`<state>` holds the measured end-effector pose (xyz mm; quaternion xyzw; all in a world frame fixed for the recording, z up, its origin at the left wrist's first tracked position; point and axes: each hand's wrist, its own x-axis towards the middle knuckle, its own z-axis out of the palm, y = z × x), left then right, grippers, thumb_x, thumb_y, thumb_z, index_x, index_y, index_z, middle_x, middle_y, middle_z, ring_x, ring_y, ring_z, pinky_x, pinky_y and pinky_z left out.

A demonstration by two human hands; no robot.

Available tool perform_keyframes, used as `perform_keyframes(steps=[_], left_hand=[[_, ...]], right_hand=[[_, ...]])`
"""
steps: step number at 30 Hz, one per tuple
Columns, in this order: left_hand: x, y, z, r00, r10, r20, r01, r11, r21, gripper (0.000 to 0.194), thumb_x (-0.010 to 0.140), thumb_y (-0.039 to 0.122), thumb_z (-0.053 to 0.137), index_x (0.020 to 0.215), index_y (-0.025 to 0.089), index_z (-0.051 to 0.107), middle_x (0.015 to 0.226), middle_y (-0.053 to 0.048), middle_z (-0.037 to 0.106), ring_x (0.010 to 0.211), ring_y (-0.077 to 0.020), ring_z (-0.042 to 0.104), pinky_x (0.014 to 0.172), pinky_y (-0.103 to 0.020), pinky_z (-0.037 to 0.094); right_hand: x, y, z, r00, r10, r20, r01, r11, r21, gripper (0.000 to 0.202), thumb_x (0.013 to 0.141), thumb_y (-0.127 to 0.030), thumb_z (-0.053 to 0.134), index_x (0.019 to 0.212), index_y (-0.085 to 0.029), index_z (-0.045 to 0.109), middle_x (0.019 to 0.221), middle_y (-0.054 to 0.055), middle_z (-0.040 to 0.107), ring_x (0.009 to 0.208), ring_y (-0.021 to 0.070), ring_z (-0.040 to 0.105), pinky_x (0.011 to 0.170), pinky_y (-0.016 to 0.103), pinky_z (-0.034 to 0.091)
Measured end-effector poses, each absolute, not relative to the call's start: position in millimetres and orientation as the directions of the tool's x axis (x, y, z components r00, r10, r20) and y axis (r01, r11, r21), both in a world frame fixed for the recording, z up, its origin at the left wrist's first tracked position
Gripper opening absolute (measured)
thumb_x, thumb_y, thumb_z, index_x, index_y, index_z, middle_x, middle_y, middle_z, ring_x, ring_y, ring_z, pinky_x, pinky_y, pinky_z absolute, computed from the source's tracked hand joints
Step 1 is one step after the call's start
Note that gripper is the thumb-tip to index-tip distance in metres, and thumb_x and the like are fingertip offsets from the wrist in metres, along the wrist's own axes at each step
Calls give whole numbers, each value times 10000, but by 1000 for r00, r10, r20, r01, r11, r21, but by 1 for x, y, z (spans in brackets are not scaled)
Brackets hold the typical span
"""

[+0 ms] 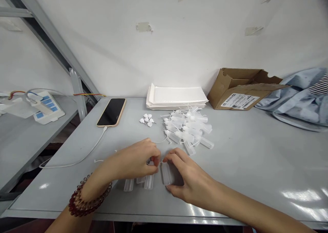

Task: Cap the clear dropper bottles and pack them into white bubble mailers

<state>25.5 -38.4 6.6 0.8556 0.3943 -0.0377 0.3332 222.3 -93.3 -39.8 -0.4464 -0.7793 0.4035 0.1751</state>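
Observation:
A small translucent plastic bottle (pixel 167 174) lies on the table within my right hand (pixel 188 173), its thumb at one end and its fingertips at the other. Close to the bottle's far end, my left hand (pixel 143 158) has its thumb and fingers pinched together. Whatever they hold is too small or hidden to make out. Under and beside that hand lie several more clear bottles (pixel 149 182), partly covered by it. Behind the hands is a heap of similar bottles (pixel 188 128) with thin needle tips and strap caps. White needle-tip caps (pixel 150 120) sit left of the heap.
Against the wall are a stack of white padded envelopes (pixel 178 95) and an open cardboard box (pixel 241 91). Blue fabric (pixel 302 96) lies at the right. A phone (pixel 112 112) with a white charging cable (pixel 89 156) is at the left, and a power strip (pixel 50 106) lies beyond.

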Motion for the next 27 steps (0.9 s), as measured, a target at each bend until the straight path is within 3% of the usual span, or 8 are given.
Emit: perform_keyframes(steps=[8,19,27], left_hand=[[17,-35,10,674,638,-372,715,-437,546,115,727,160,533,706,201,638,774,-6,643,827,-193,550,673,-276,406],[12,-34,11,676,636,-373,710,-426,561,124,713,176,547,684,216,660,770,-11,648,818,-198,562,676,-278,418],[14,-34,12,670,659,-341,705,-423,569,112,732,179,552,722,216,657,789,-3,665,848,-200,568,695,-279,421]], right_hand=[[222,-91,-33,-581,808,-97,567,316,-760,473,697,-105,628,1139,-191,483,1157,81,495,1082,221,464,896,377,462],[229,-84,-23,-571,811,-125,642,346,-684,445,687,-114,621,1104,-202,495,1114,71,515,1020,224,505,803,357,486],[251,-75,-12,-569,803,-176,690,351,-632,462,707,-69,577,1134,-223,497,1149,65,508,1017,214,555,832,364,506]])
